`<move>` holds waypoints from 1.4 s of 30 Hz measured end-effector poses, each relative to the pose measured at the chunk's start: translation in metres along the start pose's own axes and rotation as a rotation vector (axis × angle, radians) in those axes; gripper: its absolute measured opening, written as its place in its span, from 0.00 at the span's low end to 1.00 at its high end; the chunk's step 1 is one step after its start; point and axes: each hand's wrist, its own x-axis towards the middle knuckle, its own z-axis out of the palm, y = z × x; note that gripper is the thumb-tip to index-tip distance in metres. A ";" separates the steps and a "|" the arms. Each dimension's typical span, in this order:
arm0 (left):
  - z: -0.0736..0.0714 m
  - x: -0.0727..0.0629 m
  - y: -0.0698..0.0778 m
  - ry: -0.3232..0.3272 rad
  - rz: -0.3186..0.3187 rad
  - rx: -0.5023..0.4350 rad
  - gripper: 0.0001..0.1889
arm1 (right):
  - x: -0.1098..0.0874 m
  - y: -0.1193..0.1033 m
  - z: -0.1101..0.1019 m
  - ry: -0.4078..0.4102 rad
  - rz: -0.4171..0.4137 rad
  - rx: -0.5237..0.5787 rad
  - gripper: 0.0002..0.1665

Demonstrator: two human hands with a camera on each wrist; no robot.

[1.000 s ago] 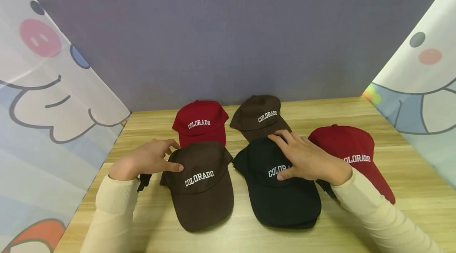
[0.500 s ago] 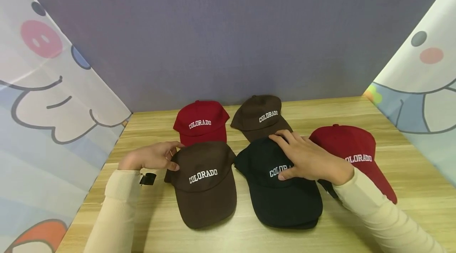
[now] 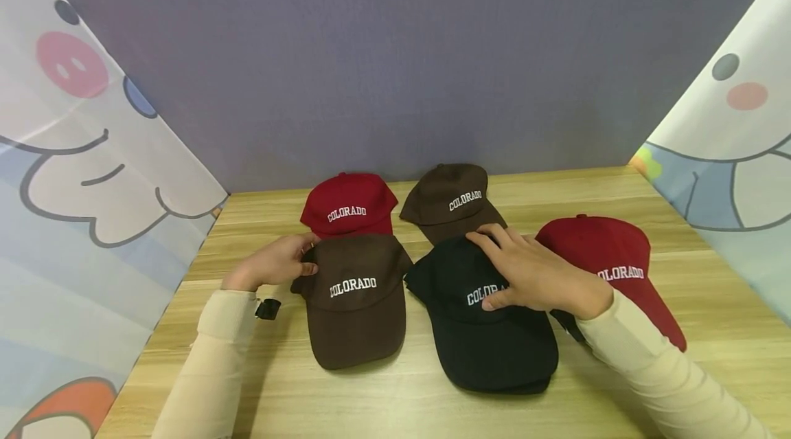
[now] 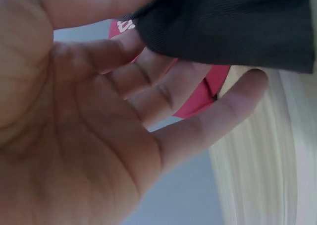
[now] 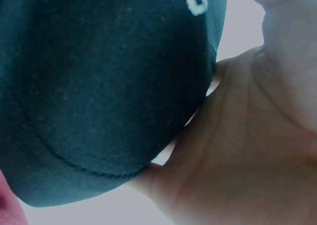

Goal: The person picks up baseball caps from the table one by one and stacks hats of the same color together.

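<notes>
My left hand [image 3: 281, 262] pinches the left side of a brown baseball cap [image 3: 361, 325] lettered COLORADO. Its thumb lies on the front of the crown, and the fingers pass behind the cap's dark edge [image 4: 233, 27] in the left wrist view. A black baseball cap [image 3: 494, 350] stands to the right, with a second dark brim edge showing under its brim. My right hand [image 3: 537, 274] holds that crown, thumb on the front and fingers bent over the top. In the right wrist view, fingers reach behind the black crown [image 5: 109, 86], partly hidden.
Behind the brown cap sits a red cap [image 3: 346, 198], partly covered by it. Another brown cap [image 3: 454, 202] is at the back, and a second red cap [image 3: 593, 246] lies right, behind my right forearm. A grey wall [image 3: 395, 61] bounds the wooden table [image 3: 395, 404].
My left hand and the front brown cap have shifted right and slightly away, so the cap now covers more of the rear red cap. The right hand and black cap stay put.
</notes>
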 end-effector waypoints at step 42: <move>-0.001 0.000 0.001 0.080 0.052 0.027 0.17 | -0.003 0.000 -0.005 0.004 -0.075 0.087 0.59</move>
